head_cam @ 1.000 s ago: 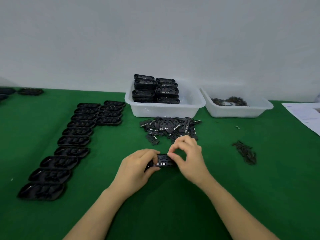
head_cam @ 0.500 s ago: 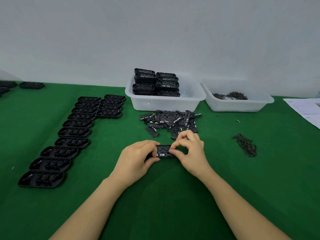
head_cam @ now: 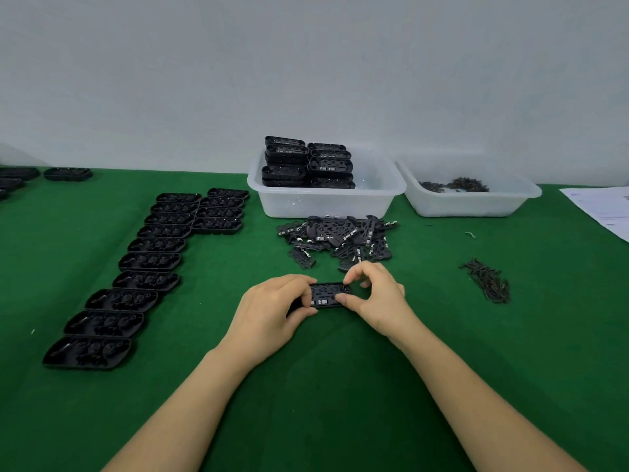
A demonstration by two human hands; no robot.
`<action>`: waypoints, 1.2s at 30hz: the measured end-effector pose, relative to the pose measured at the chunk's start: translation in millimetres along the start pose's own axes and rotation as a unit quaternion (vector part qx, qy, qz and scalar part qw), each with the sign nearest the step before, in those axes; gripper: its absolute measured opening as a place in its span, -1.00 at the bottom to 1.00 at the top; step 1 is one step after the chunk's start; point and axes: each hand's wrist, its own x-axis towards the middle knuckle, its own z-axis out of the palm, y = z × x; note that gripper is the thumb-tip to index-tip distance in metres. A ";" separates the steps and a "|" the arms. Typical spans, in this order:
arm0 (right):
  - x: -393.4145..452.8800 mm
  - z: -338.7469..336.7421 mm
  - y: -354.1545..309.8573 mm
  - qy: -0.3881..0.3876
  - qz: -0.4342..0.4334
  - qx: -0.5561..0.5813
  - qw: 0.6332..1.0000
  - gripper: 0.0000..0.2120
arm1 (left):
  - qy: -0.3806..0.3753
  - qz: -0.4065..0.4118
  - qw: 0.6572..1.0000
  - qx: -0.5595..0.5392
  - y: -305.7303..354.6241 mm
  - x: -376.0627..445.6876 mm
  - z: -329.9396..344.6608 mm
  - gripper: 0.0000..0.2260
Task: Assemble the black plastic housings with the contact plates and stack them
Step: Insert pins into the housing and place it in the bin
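Both hands hold one black housing over the green tabletop [head_cam: 340, 386].

The left hand [head_cam: 269, 315] grips the left end of the housing [head_cam: 328, 295], fingers curled round it; the right hand [head_cam: 377, 296] pinches its right end between thumb and fingertips. A pile of contact plates [head_cam: 337, 238] lies just beyond, in front of a white tub [head_cam: 326, 202] stacked with finished housings [head_cam: 306, 163]. Empty housings [head_cam: 149, 260] lie in rows at left.

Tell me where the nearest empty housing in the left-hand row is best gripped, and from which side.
Probably across its two long edges, coming straight down from above. The nearest housing lies flat with its open side up on the green table, and its short ends stand free. Its far long edge sits close to the next housing, so slide it nearer first.
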 end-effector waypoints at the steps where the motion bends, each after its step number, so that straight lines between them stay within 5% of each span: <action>1: 2.1 -2.0 -1.0 -0.016 0.019 0.013 1.000 -0.72 | 0.000 -0.001 1.000 -0.001 -0.4 0.1 0.4 -0.78; 8: 14.0 -10.2 -7.0 -0.094 0.082 0.075 0.989 -0.75 | -0.002 0.000 1.000 -0.001 -0.8 -0.9 1.1 -0.79; 15: 7.8 -13.0 1.3 -0.126 0.040 0.093 0.987 -0.80 | 0.001 -0.002 1.000 -0.006 -0.9 0.1 1.1 -0.79; 25: 13.7 -2.3 -3.3 -0.061 0.058 -0.010 0.996 -0.76 | 0.000 0.008 1.000 -0.005 1.2 1.7 1.3 -0.80; 36: 0.3 -9.9 11.9 -0.097 -0.109 -0.051 0.988 -0.60 | -0.005 -0.003 1.000 -0.029 -1.8 3.1 2.8 -0.83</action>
